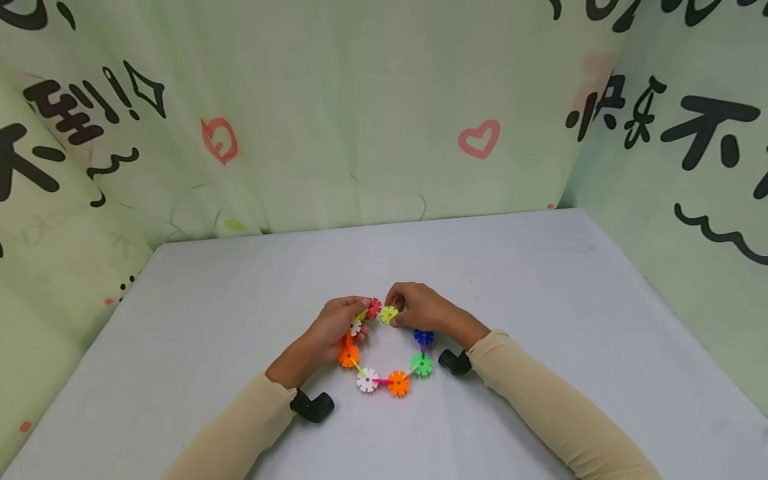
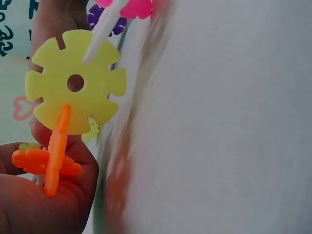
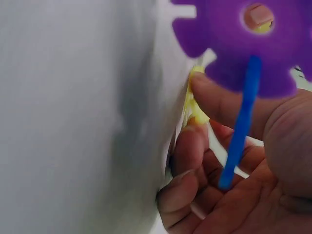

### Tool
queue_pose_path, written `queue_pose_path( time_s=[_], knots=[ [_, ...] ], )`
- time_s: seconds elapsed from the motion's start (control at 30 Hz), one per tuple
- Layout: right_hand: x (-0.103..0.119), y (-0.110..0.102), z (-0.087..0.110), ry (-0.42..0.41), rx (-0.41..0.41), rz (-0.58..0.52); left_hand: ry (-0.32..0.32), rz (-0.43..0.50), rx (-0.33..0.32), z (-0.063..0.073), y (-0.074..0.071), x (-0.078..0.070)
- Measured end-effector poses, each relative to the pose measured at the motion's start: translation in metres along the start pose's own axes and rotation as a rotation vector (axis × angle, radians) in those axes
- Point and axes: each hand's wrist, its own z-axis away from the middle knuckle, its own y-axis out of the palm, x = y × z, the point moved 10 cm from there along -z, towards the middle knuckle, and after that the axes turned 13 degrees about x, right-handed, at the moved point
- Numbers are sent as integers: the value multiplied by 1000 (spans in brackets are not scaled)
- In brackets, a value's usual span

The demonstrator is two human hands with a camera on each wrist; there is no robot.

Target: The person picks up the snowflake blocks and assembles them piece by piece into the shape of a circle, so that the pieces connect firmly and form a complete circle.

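Notched plastic discs of several colours are slotted edge to face in a curved chain. My left hand (image 1: pixel 339 323) grips the chain's left part, by a red disc (image 1: pixel 374 308) and a white disc (image 1: pixel 356 327). The thumb and fingers of my right hand (image 1: pixel 423 307) pinch a yellow disc (image 1: pixel 389 315) close beside the red one; whether the two touch I cannot tell. A purple disc (image 3: pixel 229 48) with a blue disc (image 3: pixel 241 126) edge-on hangs before the right palm. In the left wrist view a yellow disc (image 2: pixel 75 83) and an orange disc (image 2: pixel 56 156) hang by the left hand.
The chain's near side, with an orange disc (image 1: pixel 399 384) and a green disc (image 1: pixel 422 365), lies toward me. Underneath is a white-covered table (image 1: pixel 510 267). A printed green curtain (image 1: pixel 360 100) stands behind it and at both sides. Black wrist mounts (image 1: pixel 312 407) sit below both wrists.
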Motion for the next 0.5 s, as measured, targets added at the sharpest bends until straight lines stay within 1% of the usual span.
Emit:
queue_pose_path(
  time_s=[0.13, 0.33, 0.5],
  knots=[
    [-2, -4, 3, -13, -11, -33, -12, 2, 1, 0, 0, 1],
    [-9, -18, 10, 11, -80, -67, -23, 0, 20, -1, 3, 2],
    [-8, -27, 14, 5, -121, -98, -25, 4, 37, -3, 7, 2]
  ],
)
